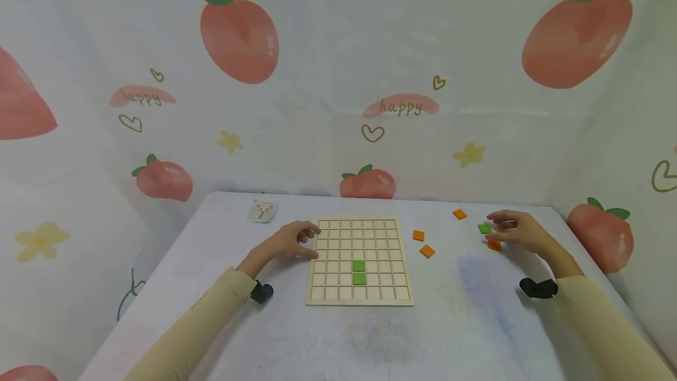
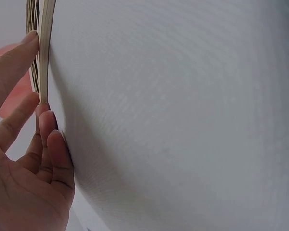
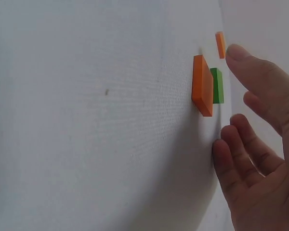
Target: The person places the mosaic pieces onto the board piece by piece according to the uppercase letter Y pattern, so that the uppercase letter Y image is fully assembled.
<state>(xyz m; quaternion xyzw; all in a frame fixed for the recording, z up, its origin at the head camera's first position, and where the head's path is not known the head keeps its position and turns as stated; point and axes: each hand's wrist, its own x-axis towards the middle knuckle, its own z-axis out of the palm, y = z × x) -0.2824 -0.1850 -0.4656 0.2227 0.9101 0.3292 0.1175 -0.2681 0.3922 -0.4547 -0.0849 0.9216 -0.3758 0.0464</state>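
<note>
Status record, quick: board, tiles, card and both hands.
Board: gridded, on the table
On board: two green squares, neighbouring cells
Off board: one green tile, four orange tiles, all to its right
Card: left of board, grid pattern showing
Left hand: fingertips at board's left edge
Right hand: near the loose green tile, holding nothing

The head view looks forward and down at the table [image 1: 296, 334], while close wrist views face fingers [image 2: 59, 150] it shares.
</note>
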